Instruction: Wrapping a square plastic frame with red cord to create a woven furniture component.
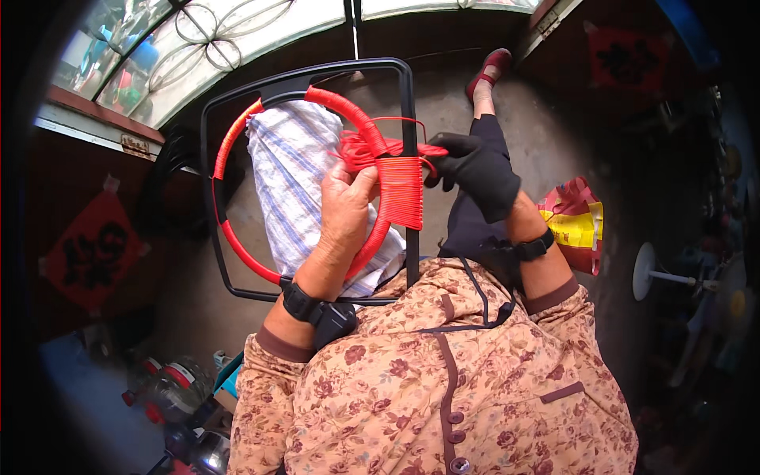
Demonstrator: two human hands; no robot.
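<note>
A black square frame (411,103) with a round inner ring leans across my lap. Red cord is wound round parts of the ring (348,108), and a dense block of cord (402,192) ties the ring to the frame's right bar. My bare left hand (347,198) is closed on a loose bundle of red cord (360,150) inside the ring. That bundle passes by the bar to my right hand (477,170), in a black glove, whose fingers are closed round its other end. A blue-and-white checked cloth (297,182) lies over my left leg behind the ring.
A red and yellow bag (576,226) stands on the floor right of my leg. Clear plastic bottles (176,388) lie at the lower left. Ahead is a door with glass panes (261,39). A white stand-like object (645,271) is at the right.
</note>
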